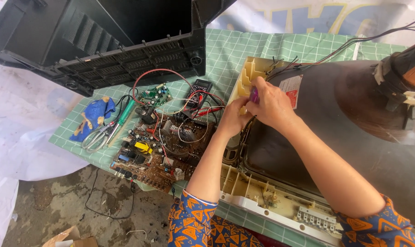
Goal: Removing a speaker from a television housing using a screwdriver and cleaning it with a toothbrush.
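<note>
Cream plastic frames the work: both hands meet at the upper left corner of the frame (280, 208) that rims a dark picture tube (353, 137) lying face down on the worktop (235, 50). The right hand (272, 106) has its fingers curled tight round a small purple tool (253, 95), only its handle showing. The left hand (233, 120) lies just beside it, fingers bent against the frame's corner post; whether they grip anything cannot be told. Black and red wires (353, 45) run from that corner along the tube's back edge toward the copper yoke (411, 73) at right. Left of the hands, a brown circuit board (150, 158) overhangs the near edge of the green checked cloth, with a meter (198, 91) and a small green board (155, 95) behind it. Scissors (97, 137) and a blue rag (94, 115) lie near the cloth's left edge. A black casing (116, 41) fills the far left corner. Bare cloth lies open between casing and tube.
</note>
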